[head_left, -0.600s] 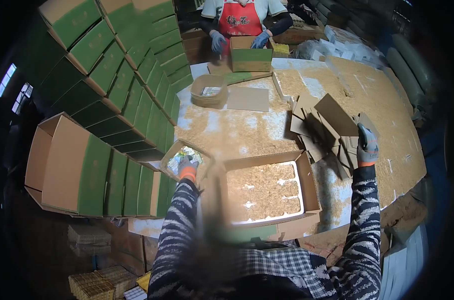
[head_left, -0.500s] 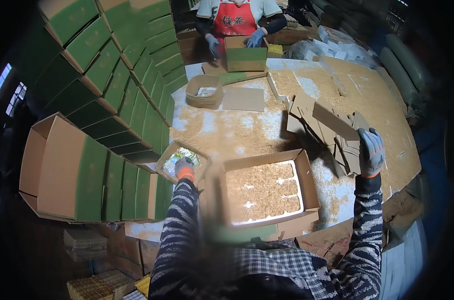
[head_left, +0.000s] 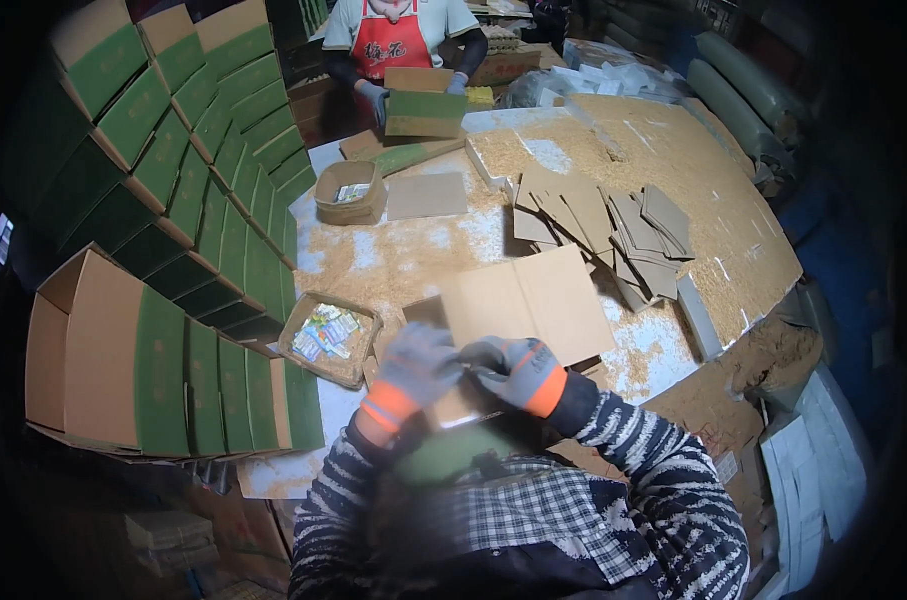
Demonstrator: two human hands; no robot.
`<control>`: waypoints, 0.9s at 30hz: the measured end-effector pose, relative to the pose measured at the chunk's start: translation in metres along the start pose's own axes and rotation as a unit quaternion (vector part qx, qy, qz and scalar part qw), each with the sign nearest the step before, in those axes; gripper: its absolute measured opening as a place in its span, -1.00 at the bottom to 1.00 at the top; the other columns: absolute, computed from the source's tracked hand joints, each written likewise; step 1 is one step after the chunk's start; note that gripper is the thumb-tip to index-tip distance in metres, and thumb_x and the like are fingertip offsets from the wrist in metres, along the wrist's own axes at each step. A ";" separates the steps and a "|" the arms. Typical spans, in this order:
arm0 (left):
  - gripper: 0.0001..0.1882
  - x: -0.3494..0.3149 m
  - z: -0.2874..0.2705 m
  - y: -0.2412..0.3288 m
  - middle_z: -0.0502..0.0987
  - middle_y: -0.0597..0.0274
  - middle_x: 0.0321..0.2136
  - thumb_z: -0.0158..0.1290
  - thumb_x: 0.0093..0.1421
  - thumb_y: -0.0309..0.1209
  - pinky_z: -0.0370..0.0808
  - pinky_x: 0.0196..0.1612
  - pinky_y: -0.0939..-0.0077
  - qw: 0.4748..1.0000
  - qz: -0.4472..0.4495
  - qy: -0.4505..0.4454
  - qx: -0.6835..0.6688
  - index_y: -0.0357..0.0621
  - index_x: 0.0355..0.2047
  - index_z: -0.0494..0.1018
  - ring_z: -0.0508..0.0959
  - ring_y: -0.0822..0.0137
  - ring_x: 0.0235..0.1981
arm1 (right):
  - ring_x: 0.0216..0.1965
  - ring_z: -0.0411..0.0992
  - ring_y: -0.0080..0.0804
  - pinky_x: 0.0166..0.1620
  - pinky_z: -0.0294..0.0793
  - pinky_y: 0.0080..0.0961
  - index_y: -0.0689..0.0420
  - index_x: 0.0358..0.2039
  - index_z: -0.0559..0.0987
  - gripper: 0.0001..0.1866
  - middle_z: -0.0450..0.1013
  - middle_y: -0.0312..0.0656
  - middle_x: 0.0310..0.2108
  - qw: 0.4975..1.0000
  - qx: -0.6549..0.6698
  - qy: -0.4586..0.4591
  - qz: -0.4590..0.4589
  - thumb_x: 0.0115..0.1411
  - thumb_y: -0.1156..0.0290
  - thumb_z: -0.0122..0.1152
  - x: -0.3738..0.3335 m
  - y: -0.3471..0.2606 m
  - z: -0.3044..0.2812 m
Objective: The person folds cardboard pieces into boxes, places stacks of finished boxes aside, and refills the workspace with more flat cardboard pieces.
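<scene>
Left hand (head_left: 418, 362) and right hand (head_left: 518, 370) met above a half-hidden box (head_left: 423, 307)

Nearest, a checked cloth (head_left: 543, 500) and striped sleeves (head_left: 663, 470) filled the lower edge, and a green patch in front of the hands was too blurred to make out. Both hands wore grey gloves with orange cuffs. The left was smeared by blur, its fingers hard to tell apart; the right was bent inward, its fingertips close against the left's. Whether either held anything could not be told. Beneath and beyond them, a creased cardboard sheet (head_left: 533, 300) lay tilted over the open box, hiding most of its inside.

Left of the hands, a basket (head_left: 295, 330) held small printed packets (head_left: 328, 332). To the right, beyond the sheet, cardboard pieces (head_left: 603, 225) lay heaped on the dusty counter (head_left: 403, 258), overlapping too much to count.

Farther off were a second basket (head_left: 353, 210) and a flat board (head_left: 426, 195). At the far side a co-worker in a red apron (head_left: 398, 48), cut off by the upper edge, had gloved hands at a green-and-brown carton (head_left: 423, 115).
</scene>
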State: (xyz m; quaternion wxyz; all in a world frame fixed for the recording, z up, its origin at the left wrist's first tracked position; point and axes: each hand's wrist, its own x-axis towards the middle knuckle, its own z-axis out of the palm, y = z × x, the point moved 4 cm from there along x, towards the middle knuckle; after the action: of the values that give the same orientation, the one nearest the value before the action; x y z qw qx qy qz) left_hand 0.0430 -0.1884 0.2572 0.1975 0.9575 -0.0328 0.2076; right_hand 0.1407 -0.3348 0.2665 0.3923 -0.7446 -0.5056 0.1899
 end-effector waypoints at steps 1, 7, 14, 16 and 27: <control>-0.80 0.000 -0.015 -0.002 0.56 0.18 -0.25 0.22 -0.02 -0.37 0.35 0.11 0.17 0.999 -0.020 0.039 -0.003 -0.05 -0.34 0.56 0.50 0.10 -0.11 | -0.27 0.56 -0.05 -0.15 0.55 -0.28 0.03 -0.14 0.60 -0.74 0.57 -0.03 -0.28 0.997 0.034 -0.036 0.056 0.17 0.26 0.22 0.000 0.001 0.006; -0.64 -0.008 -0.037 0.021 0.51 0.07 -0.09 0.05 0.05 -0.53 0.23 0.29 0.16 0.992 -0.079 0.090 -0.031 -0.06 -0.10 0.52 0.45 -0.02 0.01 | -0.21 0.58 -0.15 -0.08 0.54 -0.33 0.03 0.06 0.55 -0.61 0.59 -0.06 -0.15 0.977 0.058 -0.199 -0.055 0.21 0.32 0.07 -0.004 0.014 0.037; -0.52 -0.090 0.003 -0.036 0.34 -0.13 0.21 -0.12 0.13 -0.69 0.38 0.22 0.25 0.888 -0.254 0.228 -0.308 -0.22 0.09 0.45 0.36 -0.02 0.24 | 0.11 0.45 -0.28 0.16 0.41 -0.46 0.19 0.23 0.38 -0.27 0.45 -0.02 0.11 0.967 0.114 0.220 -0.061 -0.03 0.81 -0.19 -0.028 0.091 -0.123; -0.40 -0.088 0.018 -0.027 0.32 -0.13 0.22 0.00 0.11 -0.70 0.45 0.14 0.23 0.991 -0.106 0.044 -0.072 -0.15 0.21 0.32 0.42 -0.05 0.16 | 0.32 0.20 -0.24 0.23 0.33 -0.46 0.15 0.40 0.05 -0.17 0.16 0.00 0.33 0.970 0.205 0.097 0.089 0.09 0.66 0.04 -0.034 0.157 -0.122; -0.36 -0.124 0.135 -0.046 0.44 0.22 0.07 -0.12 0.35 0.03 0.45 0.08 0.44 0.613 -0.381 0.219 -0.657 -0.18 0.25 0.23 0.46 0.35 0.04 | 0.34 0.13 -0.21 0.32 0.21 -0.29 0.22 0.40 0.00 0.17 0.13 0.01 0.33 0.936 0.343 0.046 0.058 -0.05 0.15 0.57 -0.029 0.140 -0.021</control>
State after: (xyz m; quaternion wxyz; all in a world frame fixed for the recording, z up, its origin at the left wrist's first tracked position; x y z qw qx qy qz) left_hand -0.0116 -0.2016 0.0764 0.8361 0.4242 0.2517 0.2401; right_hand 0.2279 -0.3946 0.1675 0.6353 -0.6008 -0.3464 0.3398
